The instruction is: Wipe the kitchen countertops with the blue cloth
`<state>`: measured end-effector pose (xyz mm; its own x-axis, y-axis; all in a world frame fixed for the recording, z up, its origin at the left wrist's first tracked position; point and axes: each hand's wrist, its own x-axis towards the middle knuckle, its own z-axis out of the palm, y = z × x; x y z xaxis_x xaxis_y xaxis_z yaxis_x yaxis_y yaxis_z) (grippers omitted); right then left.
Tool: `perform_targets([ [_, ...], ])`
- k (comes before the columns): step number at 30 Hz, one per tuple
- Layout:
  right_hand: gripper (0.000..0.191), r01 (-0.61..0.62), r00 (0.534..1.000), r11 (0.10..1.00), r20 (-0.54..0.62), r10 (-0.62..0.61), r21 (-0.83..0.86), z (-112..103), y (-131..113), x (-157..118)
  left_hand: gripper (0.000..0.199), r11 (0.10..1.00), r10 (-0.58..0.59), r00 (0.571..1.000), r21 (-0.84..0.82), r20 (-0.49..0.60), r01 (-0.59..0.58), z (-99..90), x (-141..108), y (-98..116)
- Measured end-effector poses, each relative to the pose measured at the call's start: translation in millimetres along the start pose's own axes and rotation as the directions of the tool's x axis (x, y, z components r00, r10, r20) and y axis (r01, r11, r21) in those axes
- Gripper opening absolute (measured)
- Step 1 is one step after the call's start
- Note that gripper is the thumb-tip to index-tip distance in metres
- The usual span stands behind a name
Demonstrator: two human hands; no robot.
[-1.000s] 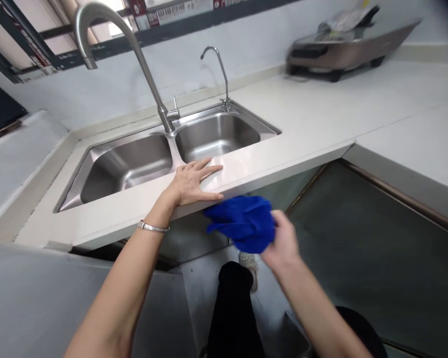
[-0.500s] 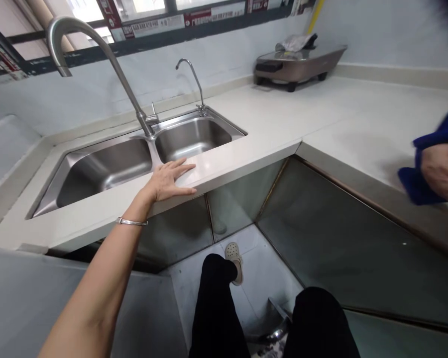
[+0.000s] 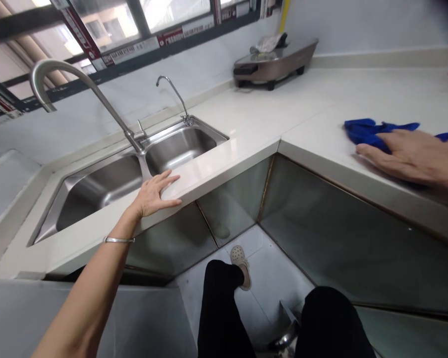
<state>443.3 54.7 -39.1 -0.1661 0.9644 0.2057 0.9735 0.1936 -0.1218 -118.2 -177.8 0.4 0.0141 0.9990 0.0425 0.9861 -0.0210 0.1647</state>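
— Head view: where is the blue cloth (image 3: 366, 132) seen?
— On the table (image 3: 261, 117), right of the double-bowl sink (image 3: 144, 167), partly covered by the right grip (image 3: 414, 155); whether clamped cannot be told.
— The left grip (image 3: 152, 196)?
— Fingers apart, rested before the sink.

Left arm (image 3: 85, 298): reaches forward from the lower left, rising obliquely to the wrist (image 3: 135, 211). Left hand (image 3: 151, 195): palm down, fingers spread and pointing away to the right, thumb set well apart from them. Right hand (image 3: 412, 154): at the right edge, back uppermost, fingers directed leftward; blur leaves their exact curl uncertain. Both legs appear below, the left leg (image 3: 222, 308) and right knee (image 3: 326, 303) apart.
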Motion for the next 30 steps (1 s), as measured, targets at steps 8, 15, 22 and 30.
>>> perform_targets([
  [8, 0.064, 0.07, 0.996, 0.997, 0.058, -0.07, -0.005, 2, -100, 29, 0.086, 0.999, -0.001, 1.0, 0.035, 0.019, 0.0, -1.3, -1, -2],
  [15, 0.067, 0.138, 0.99, 0.99, 0.033, -0.137, -0.017, 18, -223, 37, 0.085, 0.998, 0.008, 1.0, 0.061, 0.012, -0.008, 2.5, 0, -6],
  [22, 0.051, 0.269, 0.962, 0.963, -0.045, -0.268, 0.029, 21, -296, 20, 0.085, 0.998, 0.024, 1.0, 0.065, 0.014, -0.025, 4.5, 1, -8],
  [30, 0.035, 0.769, 0.623, 0.548, -0.199, -0.756, 0.329, 16, -398, -45, 0.119, 0.998, -0.005, 0.987, -0.057, -0.159, -0.004, 10.9, -1, -15],
])
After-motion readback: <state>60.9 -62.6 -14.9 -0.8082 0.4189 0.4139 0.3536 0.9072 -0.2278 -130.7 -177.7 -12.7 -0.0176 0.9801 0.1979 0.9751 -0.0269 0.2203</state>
